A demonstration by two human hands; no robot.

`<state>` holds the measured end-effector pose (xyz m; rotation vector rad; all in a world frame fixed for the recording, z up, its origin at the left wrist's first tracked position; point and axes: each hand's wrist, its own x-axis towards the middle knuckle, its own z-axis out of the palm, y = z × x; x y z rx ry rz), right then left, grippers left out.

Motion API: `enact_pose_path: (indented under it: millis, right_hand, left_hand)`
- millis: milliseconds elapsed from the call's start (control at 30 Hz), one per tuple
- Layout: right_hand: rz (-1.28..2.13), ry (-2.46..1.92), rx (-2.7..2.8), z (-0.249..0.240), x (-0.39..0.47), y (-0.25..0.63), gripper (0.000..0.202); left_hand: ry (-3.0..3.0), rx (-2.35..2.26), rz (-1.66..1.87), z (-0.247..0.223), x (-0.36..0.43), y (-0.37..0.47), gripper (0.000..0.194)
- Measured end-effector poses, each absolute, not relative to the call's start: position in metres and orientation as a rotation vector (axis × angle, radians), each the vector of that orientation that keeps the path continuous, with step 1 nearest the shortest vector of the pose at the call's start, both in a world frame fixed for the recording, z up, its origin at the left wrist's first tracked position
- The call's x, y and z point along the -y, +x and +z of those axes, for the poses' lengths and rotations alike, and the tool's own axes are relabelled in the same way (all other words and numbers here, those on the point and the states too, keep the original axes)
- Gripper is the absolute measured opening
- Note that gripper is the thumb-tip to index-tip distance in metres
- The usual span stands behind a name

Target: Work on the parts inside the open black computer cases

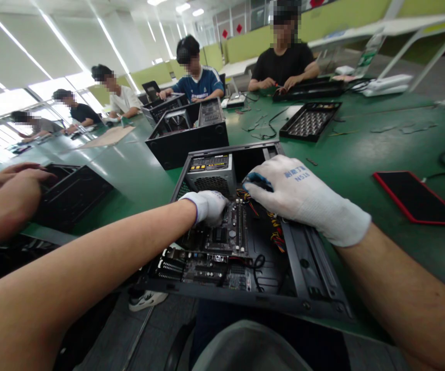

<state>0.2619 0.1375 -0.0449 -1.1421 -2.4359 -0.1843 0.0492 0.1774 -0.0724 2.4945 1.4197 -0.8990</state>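
Green desk [361,154] in a bright room with lime partitions [346,26], open computer case [272,268] at near centre, left hand [209,207] over the motherboard [232,221], right hand [284,190] curled near cables [277,234], state of either grip indeterminable, right glove [303,188] marked "N518", power-supply label [209,163] illegible.

Tabletop [346,159]: green, we see
Second computer case [203,136]: black and open, ahead of us
Slotted tray [309,122]: black, to its right
Red-rimmed panel [419,198]: dark, on our right
Bottle [369,55]: near a black-shirted person [282,66] across from us
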Motion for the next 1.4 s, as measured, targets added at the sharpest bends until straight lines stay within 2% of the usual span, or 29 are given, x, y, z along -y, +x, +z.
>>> enact_pose_path:
  millis: [167,267,333,433,500,667,733,867,1067,1267,1400]
  right_hand:
    - [-0.083,-1.168,2.388,-0.043,-0.136,0.262,0.041]
    - [-0.052,-1.155,2.384,-0.04,-0.136,0.261,0.04]
    - [0.0,-1.167,2.363,-0.037,-0.136,0.259,0.038]
    - [0.089,-1.202,2.272,-0.036,-0.133,0.26,0.04]
    - [0.142,-1.279,2.13,-0.041,-0.128,0.267,0.051]
    - [0.511,-1.613,1.856,-0.074,-0.106,0.303,0.099]
    - [0.689,-1.635,1.808,-0.089,-0.099,0.315,0.105]
    - [0.887,-1.549,1.675,-0.106,-0.095,0.322,0.106]
    - [0.848,-1.576,1.62,-0.105,-0.094,0.302,0.107]
    - [0.833,-1.528,1.771,-0.098,-0.106,0.235,0.104]
    - [0.765,-1.352,1.926,-0.09,-0.131,0.167,0.095]
  left_hand:
    - [2.496,-1.426,-0.82,-0.069,-0.178,0.047,0.074]
    - [2.494,-1.43,-0.739,-0.065,-0.176,0.046,0.079]
    - [2.485,-1.446,-0.684,-0.061,-0.175,0.046,0.075]
    - [2.485,-1.457,-0.574,-0.053,-0.171,0.045,0.057]
    - [2.512,-1.44,-0.467,-0.046,-0.167,0.044,0.05]
    - [2.63,-1.364,-0.146,-0.024,-0.14,0.037,0.042]
    - [2.667,-1.297,-0.042,-0.015,-0.123,0.031,0.037]
    - [2.704,-1.199,0.122,-0.001,-0.084,0.014,0.028]
    - [2.761,-1.254,0.316,0.0,-0.037,-0.029,0.021]
    - [2.604,-1.401,0.699,-0.014,-0.004,-0.067,0.017]
    - [2.53,-1.469,0.867,-0.03,0.027,-0.079,0.02]
